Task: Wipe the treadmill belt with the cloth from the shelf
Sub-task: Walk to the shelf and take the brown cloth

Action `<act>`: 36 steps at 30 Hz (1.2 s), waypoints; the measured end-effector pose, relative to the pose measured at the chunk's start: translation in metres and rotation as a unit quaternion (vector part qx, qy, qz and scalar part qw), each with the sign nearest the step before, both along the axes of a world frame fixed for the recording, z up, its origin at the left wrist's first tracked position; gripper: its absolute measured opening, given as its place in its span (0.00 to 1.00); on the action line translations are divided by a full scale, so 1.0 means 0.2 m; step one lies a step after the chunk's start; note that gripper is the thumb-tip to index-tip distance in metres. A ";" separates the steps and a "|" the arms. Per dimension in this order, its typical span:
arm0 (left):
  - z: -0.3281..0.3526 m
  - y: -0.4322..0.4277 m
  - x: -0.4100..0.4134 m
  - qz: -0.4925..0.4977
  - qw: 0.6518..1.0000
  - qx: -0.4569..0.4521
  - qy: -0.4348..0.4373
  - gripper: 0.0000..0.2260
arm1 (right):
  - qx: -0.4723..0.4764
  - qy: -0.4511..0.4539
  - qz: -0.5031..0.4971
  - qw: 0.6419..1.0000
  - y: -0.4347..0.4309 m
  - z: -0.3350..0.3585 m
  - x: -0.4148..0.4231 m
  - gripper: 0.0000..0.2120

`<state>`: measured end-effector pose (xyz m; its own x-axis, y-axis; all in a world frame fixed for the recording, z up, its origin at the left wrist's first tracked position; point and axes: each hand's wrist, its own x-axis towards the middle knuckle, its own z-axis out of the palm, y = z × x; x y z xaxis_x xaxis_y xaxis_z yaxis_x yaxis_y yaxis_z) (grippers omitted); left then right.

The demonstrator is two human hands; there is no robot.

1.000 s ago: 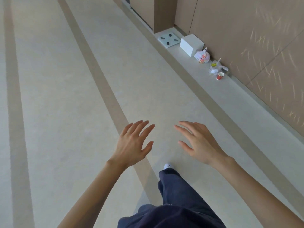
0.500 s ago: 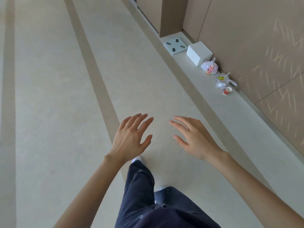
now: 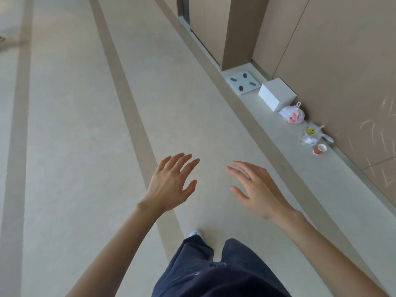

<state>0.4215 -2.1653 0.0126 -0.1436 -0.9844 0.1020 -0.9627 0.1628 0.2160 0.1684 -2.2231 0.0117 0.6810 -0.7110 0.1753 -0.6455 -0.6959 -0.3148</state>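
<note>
Left hand: the left hand [image 3: 169, 185] reaches forward over the floor [image 3: 75, 146], back up, fingers straight and fanned wide, thumb out toward the other hand; it holds nothing.
Right hand: the right hand [image 3: 259, 189] is level with it and a little apart, palm turned inward, fingers loosely extended, likewise empty.
Arms: both bare forearms rise from the lower corners and converge toward the middle of the frame.
Cloth and treadmill belt: neither falls within this view, so their place, long axis and heading cannot be told.
Floor: pale, crossed by darker stripes [image 3: 128, 103] that run away from the person.
Ledge: a low ledge [image 3: 300, 168] follows the brown wall panels [image 3: 342, 61] on the right; on it stand, in a row, a bathroom scale [image 3: 243, 82], a white box [image 3: 277, 94], a knotted plastic bag [image 3: 292, 114], a clear bag [image 3: 310, 136] and a red paper cup [image 3: 320, 149].
Cut off or unclear: the frame's bottom edge cuts both arms and the dark blue trousers [image 3: 203, 271]; only the toe of a white shoe [image 3: 195, 233] shows; what the bags contain is too small to tell.
</note>
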 end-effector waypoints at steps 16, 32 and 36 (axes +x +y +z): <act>-0.13 -1.14 0.31 0.035 0.999 0.034 0.010 0.23 | -0.009 0.008 0.038 0.999 -1.29 -0.12 0.37 0.21; -0.06 -2.43 0.66 0.026 0.999 0.025 -0.020 0.23 | 0.005 0.022 0.085 0.996 -2.60 -0.10 0.71 0.21; -0.14 -2.69 0.81 0.024 0.999 0.044 -0.007 0.23 | 0.005 0.046 0.083 0.995 -2.88 -0.15 0.87 0.22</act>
